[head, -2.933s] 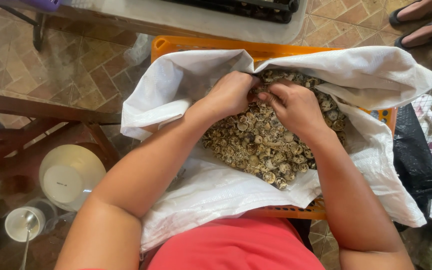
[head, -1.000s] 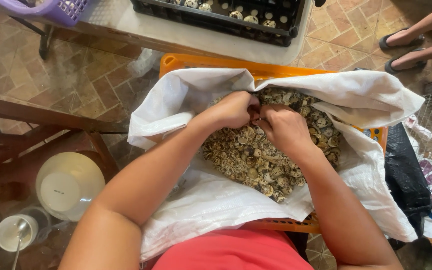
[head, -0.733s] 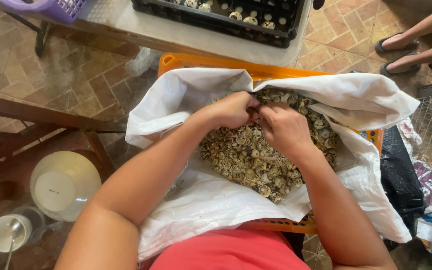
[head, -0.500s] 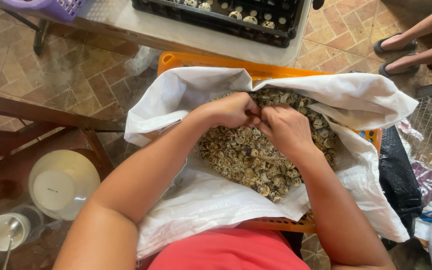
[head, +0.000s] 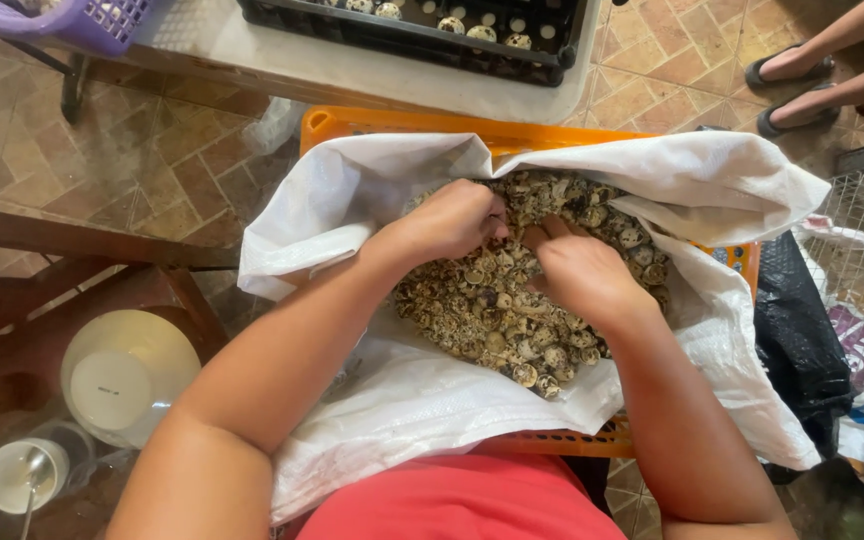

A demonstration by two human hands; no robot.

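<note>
Both our hands work in a heap of small speckled eggs.

Nearest us, the white sack (head: 422, 410) lines the orange crate (head: 372, 122). Our left hand (head: 452, 220) is curled shut, at 10 o'clock on the speckled eggs (head: 492, 320); our right hand (head: 577, 275) rests there, fingers together. We judge them light, thin-shelled: lift loosely, never squeeze. Beyond, at 12 o'clock, a black tray (head: 552, 55).

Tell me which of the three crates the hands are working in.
The orange crate, lined with a white sack full of speckled eggs. Both the left hand and right hand rest in it; the black crate and purple basket sit untouched beyond.
</note>
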